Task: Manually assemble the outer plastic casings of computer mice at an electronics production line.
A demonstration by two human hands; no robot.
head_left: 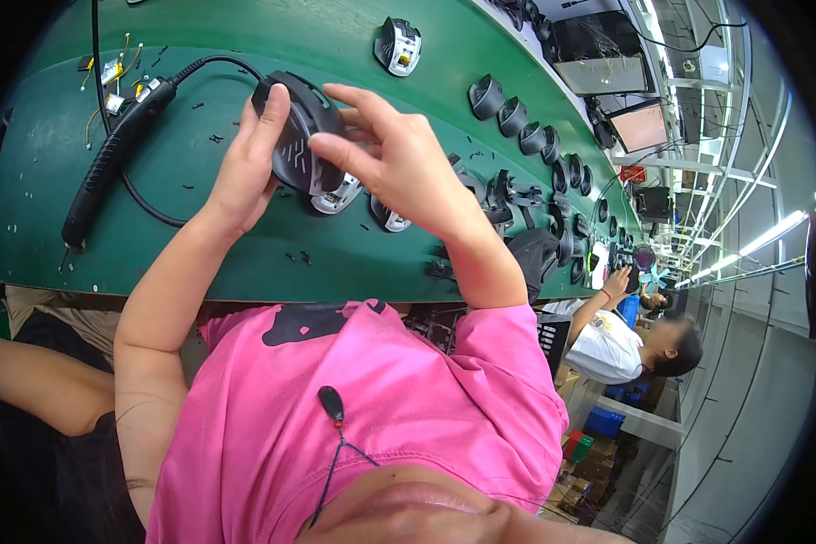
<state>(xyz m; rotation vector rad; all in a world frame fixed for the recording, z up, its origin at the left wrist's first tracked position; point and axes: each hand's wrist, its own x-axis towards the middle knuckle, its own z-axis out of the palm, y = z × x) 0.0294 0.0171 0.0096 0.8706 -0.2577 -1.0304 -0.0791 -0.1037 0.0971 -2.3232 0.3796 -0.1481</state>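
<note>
My left hand (249,168) grips a black plastic housing (295,150) shaped like a computer mouse, with slanted slots in its face; the thumb lies along its near side. From the right, my right hand (381,150) takes the same housing by its edge, thumb in front and forefinger over the top. Its other fingers are partly hidden behind. Just beyond and under the housing, a white and black part (337,195) rests on the table, with a similar part (390,216) beside it. Left of my hands lies a black electric screwdriver (109,163) with a coiled cable.
The green table (54,208) carries small black screws (299,258) and wired battery packs (113,72). Another white and black part (398,47) stands at the back. Black housings (512,116) line the right, near a heap of black parts (508,195). A co-worker (607,344) sits farther right.
</note>
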